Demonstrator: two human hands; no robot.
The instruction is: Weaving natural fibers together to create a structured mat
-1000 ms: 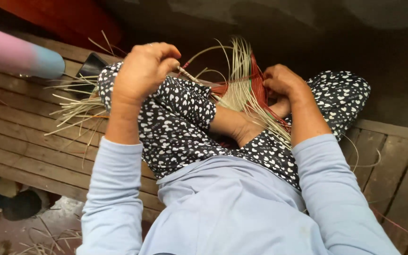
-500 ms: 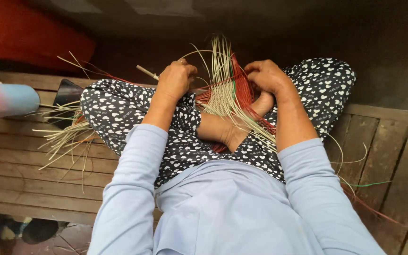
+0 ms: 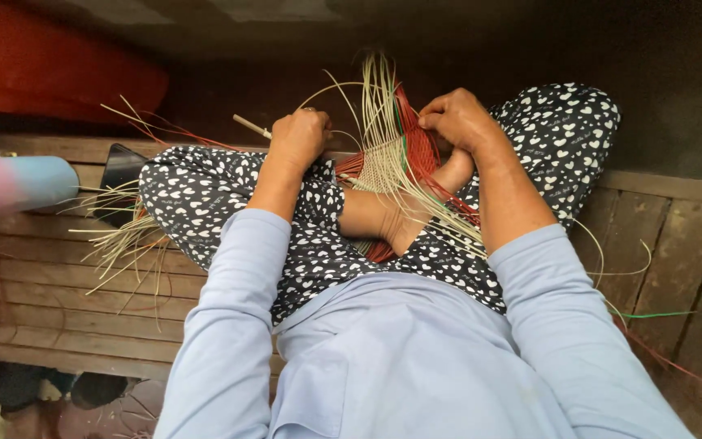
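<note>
**Woven strip panel between our two hands**

We sit cross-legged on a wooden slatted platform (image 3: 58, 293). The small woven panel of pale and red thin strips (image 3: 383, 167) rests on our foot, its loose ends fanning up and away from us. It lies between our hands, just right of our left hand (image 3: 298, 138), whose fingers curl shut around a thin pale stick (image 3: 251, 126) and a strip. Our right hand (image 3: 457, 118) is nearer, its fingertips pinching the red strips at the panel's edge.

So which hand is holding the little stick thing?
The left hand. A thin pale stick pokes out from its fist, while the right hand only grips the woven strands.
</note>
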